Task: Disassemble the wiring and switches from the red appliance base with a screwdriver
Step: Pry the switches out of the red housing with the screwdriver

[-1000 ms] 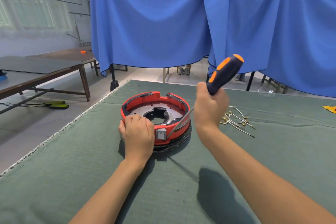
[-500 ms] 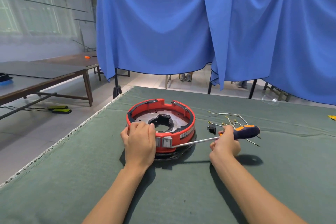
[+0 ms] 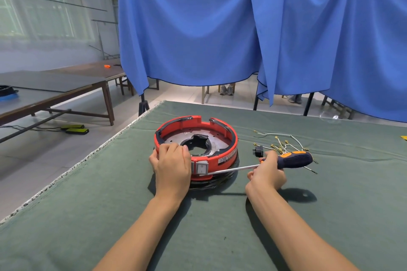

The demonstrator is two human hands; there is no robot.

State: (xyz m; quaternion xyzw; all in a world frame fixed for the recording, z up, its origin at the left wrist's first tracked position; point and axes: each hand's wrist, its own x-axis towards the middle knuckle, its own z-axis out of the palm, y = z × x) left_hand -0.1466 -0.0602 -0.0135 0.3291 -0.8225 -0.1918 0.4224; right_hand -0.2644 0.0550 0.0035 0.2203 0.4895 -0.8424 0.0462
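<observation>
The round red appliance base sits on the green table cloth, with a white rocker switch in its near wall. My left hand grips the base's near-left rim, fingers curled over the edge. My right hand holds the dark blue and orange screwdriver nearly level. Its metal shaft runs left and its tip rests at the lower edge of the switch. Loose wires with brass terminals lie to the right of the base, and a small black part lies beside them.
Blue curtains hang behind the table's far edge. Wooden tables stand to the left across open floor. A yellow object shows at the right edge. The cloth's frayed left edge runs diagonally.
My right hand came down from a raised pose and laid the screwdriver level, tip now at the switch. My left hand stays on the base's rim.
</observation>
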